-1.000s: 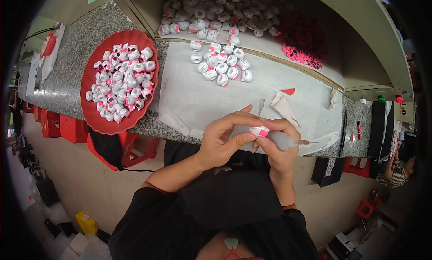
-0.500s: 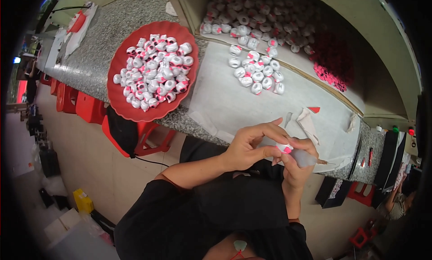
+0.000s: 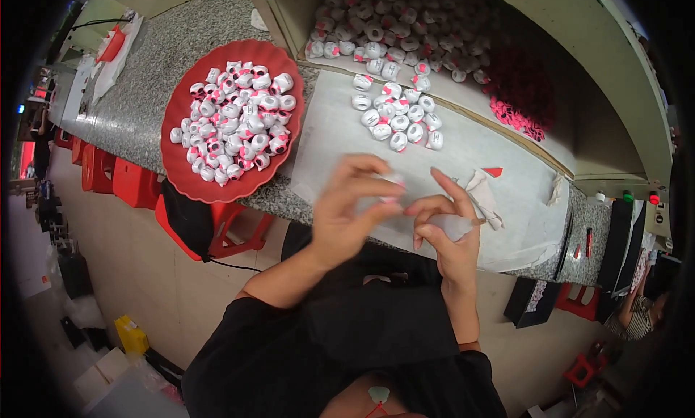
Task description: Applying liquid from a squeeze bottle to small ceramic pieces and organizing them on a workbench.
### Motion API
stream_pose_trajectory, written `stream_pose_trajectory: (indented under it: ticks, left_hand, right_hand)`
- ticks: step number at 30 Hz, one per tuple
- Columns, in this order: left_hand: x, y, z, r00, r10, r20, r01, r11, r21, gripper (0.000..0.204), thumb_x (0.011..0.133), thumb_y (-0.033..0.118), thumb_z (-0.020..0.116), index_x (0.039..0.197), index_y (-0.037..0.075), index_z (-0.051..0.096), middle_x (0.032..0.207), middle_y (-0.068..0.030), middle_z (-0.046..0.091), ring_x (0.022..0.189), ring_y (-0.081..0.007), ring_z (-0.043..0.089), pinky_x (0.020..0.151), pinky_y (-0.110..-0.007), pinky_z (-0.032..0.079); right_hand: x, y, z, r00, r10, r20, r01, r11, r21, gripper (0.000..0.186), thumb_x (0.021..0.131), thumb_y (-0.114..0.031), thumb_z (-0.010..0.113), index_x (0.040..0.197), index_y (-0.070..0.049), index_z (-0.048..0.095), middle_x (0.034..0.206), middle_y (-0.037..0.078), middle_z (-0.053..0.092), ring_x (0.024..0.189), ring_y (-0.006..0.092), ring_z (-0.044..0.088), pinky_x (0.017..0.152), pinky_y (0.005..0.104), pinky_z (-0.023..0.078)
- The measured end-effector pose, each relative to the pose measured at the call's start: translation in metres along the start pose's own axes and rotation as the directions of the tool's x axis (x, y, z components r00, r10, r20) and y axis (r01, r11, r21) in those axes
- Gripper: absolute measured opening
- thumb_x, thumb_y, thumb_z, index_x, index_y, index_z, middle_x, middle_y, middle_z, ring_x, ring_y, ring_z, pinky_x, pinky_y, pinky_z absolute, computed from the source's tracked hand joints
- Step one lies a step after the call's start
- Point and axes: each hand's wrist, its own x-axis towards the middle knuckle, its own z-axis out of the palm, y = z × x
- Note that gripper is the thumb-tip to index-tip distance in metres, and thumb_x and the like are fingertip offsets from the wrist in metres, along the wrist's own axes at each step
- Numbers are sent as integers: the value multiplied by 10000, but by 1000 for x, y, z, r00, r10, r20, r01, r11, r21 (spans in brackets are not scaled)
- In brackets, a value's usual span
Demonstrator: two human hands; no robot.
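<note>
Both hands work over the near edge of the tabletop [image 3: 145, 99], above a white sheet [image 3: 463, 157]. The left hand [image 3: 347, 208] pinches a small white piece [image 3: 393, 179] at its fingertips; the blur hides which way it points. The right hand [image 3: 449, 230] grasps a pale tube [image 3: 452, 226], its long axis roughly left to right, tip toward the right. A red plate [image 3: 181, 179] of pieces overhangs the edge on the left. Open sheet lies between the hands and a loose pile [image 3: 398, 117].

Black short-sleeved top, bare forearms, no gloves.
</note>
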Motion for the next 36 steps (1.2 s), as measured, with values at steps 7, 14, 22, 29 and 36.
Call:
stream_pose_trajectory:
  ticks: [7,14,22,29,36]
  left_hand:
    - [53,6,-19,965,251,75,-219,616,756,301,632,37,640,926,73,584,895,-69,524,819,-233,496,723,-304,381]
    - [62,-49,62,919,-43,391,-371,238,898,160,623,116,624,769,99,561,676,-66,482,645,-180,477,564,-303,341]
    - [43,-13,52,920,-262,291,282,959,-28,159,743,6,549,895,37,516,892,-98,547,839,-176,542,690,-273,415]
    - [13,-9,52,879,-400,258,468,628,-622,318,769,-25,521,1070,-6,421,1030,-153,510,938,-191,528,808,-294,441]
    - [5,-12,49,919,-311,243,391,634,-667,301,770,-22,519,1059,-35,436,1054,-172,507,947,-210,527,825,-314,440]
  right_hand:
    - [-12,3,-54,961,-244,-134,249,968,23,443,708,-28,512,1107,-17,319,1007,138,389,667,152,482,471,247,425]
    - [-26,-16,-53,958,-198,-207,165,972,-167,367,727,-85,491,1062,32,398,1056,134,375,830,237,505,518,304,484]
    - [-34,-27,-61,777,-510,-370,467,860,-205,338,715,-40,555,1020,8,418,940,128,445,615,184,505,469,259,449]
    - [-34,-29,-49,642,-688,-338,654,722,-227,337,692,-144,619,940,-31,422,890,79,399,787,143,413,590,210,380]
    - [-38,-29,-24,507,-860,-50,718,454,-527,472,514,-133,796,833,-57,456,807,70,469,606,149,498,509,236,455]
